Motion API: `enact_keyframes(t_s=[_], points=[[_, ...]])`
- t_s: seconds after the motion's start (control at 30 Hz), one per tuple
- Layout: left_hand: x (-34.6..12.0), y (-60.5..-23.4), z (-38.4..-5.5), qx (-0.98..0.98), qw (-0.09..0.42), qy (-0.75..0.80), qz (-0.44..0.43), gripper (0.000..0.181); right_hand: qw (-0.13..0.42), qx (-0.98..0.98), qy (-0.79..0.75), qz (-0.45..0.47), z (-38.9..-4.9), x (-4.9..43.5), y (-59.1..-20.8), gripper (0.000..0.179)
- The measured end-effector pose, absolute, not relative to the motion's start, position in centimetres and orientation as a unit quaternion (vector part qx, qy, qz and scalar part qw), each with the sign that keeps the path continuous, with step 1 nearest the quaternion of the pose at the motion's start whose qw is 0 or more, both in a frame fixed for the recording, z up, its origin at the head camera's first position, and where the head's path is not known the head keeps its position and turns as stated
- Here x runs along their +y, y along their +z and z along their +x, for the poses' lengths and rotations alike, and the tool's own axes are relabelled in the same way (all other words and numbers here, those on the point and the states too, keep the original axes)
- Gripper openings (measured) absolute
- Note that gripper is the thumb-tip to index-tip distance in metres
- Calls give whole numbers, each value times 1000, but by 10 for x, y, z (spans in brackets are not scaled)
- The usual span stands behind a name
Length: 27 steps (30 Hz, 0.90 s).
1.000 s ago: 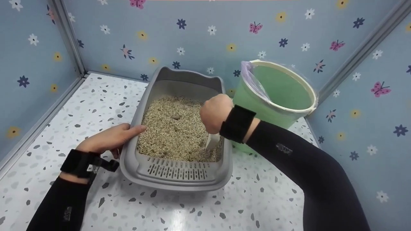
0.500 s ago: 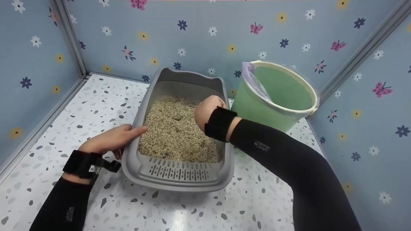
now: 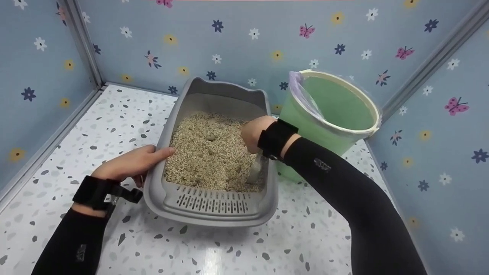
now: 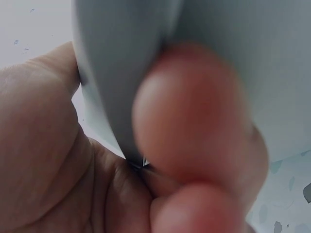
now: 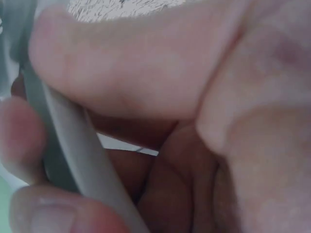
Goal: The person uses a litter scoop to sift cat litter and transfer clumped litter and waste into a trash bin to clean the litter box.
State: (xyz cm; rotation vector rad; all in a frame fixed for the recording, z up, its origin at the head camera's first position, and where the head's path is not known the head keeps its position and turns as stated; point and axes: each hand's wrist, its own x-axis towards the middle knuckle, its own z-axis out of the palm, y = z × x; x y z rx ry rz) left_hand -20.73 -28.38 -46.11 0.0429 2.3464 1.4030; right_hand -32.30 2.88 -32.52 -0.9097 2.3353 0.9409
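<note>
A grey litter box [image 3: 214,219] holds pale brown litter [image 3: 208,160], with a small dark clump [image 3: 210,137] on top. My left hand [image 3: 131,165] grips the box's left rim, thumb over the edge; in the left wrist view its fingertips [image 4: 192,114] curl under the grey rim [image 4: 109,63]. Above the right side of the litter, my right hand [image 3: 258,133] holds a litter scoop by its handle [image 5: 80,145], thumb and fingers wrapped round it. The scoop's pale head [image 3: 255,172] dips into the litter by the right wall and is partly hidden.
Right of the box stands a green bin [image 3: 317,131] with a cream rim and a purplish liner bag [image 3: 300,89] over its edge. Flowered blue wall panels [image 3: 237,42] enclose the speckled white surface [image 3: 164,252] at the back and sides.
My right hand shifted left and lifted the scoop's head out of sight, then came back right and lower, the head now at the litter's right front. My left hand stays on the rim.
</note>
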Motion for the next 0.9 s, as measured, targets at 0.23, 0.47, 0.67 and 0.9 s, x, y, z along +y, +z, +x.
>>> enact_keyframes(t_s=[0.23,0.47,0.67,0.9], points=[[-284,-462,-209,841,201,502,15,79,236,869,290,-323,-328,35,-329,35],[-283,-462,-208,836,204,509,13,78,234,889,234,-317,-329,38,-330,33],[-283,-463,-208,834,205,512,14,78,215,901,192,-324,-331,41,-333,29],[-282,-462,-208,834,208,511,9,81,216,913,151,-311,-336,40,-342,33]])
